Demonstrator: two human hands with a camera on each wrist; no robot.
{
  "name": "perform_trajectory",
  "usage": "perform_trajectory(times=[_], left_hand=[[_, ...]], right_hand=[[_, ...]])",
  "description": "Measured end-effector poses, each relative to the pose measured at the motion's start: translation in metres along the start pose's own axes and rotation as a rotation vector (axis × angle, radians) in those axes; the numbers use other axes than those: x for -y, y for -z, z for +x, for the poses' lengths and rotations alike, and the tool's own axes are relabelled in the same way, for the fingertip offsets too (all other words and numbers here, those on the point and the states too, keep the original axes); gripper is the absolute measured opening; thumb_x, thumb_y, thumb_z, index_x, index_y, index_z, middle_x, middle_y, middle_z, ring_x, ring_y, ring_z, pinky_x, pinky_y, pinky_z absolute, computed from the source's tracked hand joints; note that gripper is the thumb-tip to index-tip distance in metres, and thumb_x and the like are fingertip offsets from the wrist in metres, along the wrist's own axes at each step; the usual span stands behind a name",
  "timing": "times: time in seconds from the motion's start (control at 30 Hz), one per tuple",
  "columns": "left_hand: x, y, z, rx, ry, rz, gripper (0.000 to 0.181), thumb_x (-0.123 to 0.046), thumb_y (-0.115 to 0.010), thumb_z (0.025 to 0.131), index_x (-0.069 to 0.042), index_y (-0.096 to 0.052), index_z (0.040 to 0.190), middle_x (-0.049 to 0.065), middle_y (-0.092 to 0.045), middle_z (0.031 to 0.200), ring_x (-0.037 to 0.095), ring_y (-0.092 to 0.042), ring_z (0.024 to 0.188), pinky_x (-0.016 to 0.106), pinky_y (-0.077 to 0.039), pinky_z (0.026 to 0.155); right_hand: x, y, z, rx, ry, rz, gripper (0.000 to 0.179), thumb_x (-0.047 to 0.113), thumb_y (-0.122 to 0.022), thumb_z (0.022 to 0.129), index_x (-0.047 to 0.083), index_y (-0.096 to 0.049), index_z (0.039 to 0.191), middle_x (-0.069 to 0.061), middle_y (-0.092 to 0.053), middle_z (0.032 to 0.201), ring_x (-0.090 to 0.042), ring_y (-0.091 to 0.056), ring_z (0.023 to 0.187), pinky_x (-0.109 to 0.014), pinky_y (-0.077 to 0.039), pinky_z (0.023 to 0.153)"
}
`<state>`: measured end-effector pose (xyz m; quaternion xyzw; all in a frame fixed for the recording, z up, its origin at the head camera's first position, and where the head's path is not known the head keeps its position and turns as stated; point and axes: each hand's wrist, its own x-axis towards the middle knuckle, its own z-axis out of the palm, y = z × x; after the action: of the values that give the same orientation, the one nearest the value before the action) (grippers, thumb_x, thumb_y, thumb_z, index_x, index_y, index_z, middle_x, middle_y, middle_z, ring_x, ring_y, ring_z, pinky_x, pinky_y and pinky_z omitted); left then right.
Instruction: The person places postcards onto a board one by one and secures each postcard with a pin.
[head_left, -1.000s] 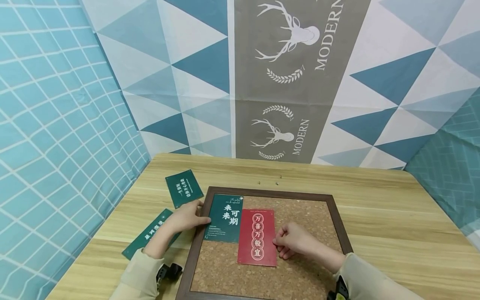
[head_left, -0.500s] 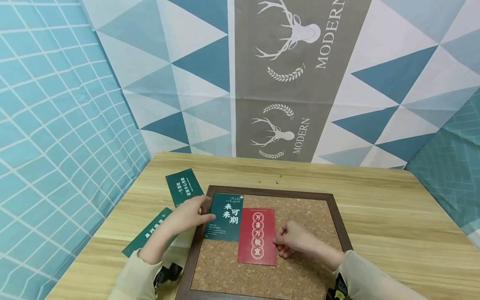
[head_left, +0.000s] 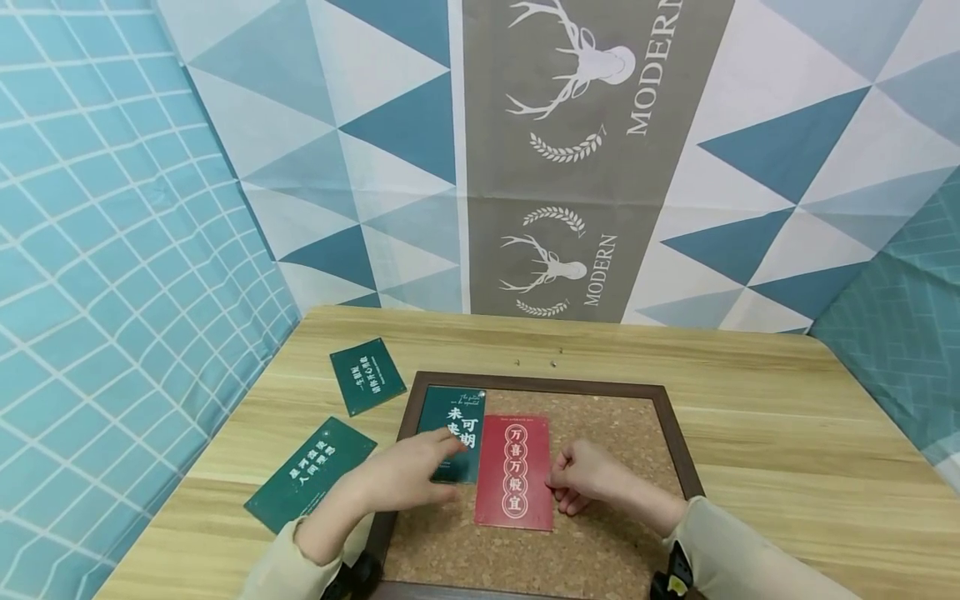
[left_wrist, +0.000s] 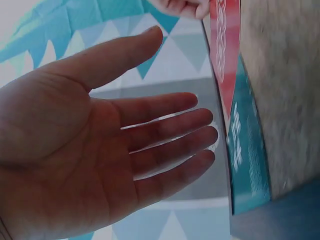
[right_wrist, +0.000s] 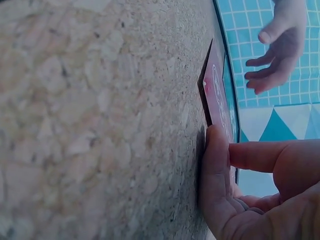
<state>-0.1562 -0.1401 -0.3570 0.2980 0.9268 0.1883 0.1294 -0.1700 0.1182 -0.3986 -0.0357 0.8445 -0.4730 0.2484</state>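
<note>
Nearer green card: flat and slanted on the wooden bench, left of the cork board.
Farther green card: also on the bench, its corner just beside the board's dark frame.
Left hand: fingers extended, holding nothing, above the board's left side.
Board's green card: in the far left corner of the cork, partly hidden by the left hand.
Red card: over the cork, right of that card.
Small bits: beyond the board (too tiny to make out).
Right hand: pinching the red card's right edge.
</note>
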Motion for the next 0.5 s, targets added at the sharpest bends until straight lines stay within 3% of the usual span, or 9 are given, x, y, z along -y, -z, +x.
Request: perform_trajectory(times=[0.1, 0.27, 0.5], left_hand=[[-0.005, -0.006, 0.000, 0.057, -0.027, 0.028, 0.051, -0.031, -0.068, 0.080, -0.006, -0.055, 0.123, 0.003, -0.054, 0.120, 0.016, -0.052, 0.108, 0.032, -0.046, 0.088], [-0.010, -0.013, 0.000, 0.161, -0.010, 0.039, 0.061, -0.040, -0.066, 0.079, -0.011, -0.050, 0.130, 0.003, -0.045, 0.136, 0.022, -0.043, 0.123, 0.036, -0.039, 0.097], [-0.011, -0.019, 0.001, 0.167, -0.032, 0.060, 0.063, -0.044, -0.065, 0.079, -0.015, -0.048, 0.132, 0.001, -0.042, 0.139, 0.021, -0.040, 0.126, 0.036, -0.038, 0.098]], right_hand=[[0.000, 0.000, 0.000, 0.001, -0.014, -0.001, 0.010, 0.004, -0.060, 0.083, -0.001, -0.054, 0.075, -0.008, -0.057, 0.059, -0.011, -0.057, 0.047, -0.028, -0.051, 0.048], [-0.001, 0.001, 0.001, 0.018, -0.008, -0.001, 0.011, 0.004, -0.060, 0.083, 0.000, -0.055, 0.074, -0.007, -0.056, 0.059, -0.010, -0.056, 0.046, -0.027, -0.051, 0.048], [-0.002, 0.001, 0.002, 0.022, 0.013, -0.007, 0.011, 0.003, -0.060, 0.083, -0.001, -0.056, 0.073, -0.006, -0.056, 0.057, -0.010, -0.056, 0.046, -0.027, -0.050, 0.047]])
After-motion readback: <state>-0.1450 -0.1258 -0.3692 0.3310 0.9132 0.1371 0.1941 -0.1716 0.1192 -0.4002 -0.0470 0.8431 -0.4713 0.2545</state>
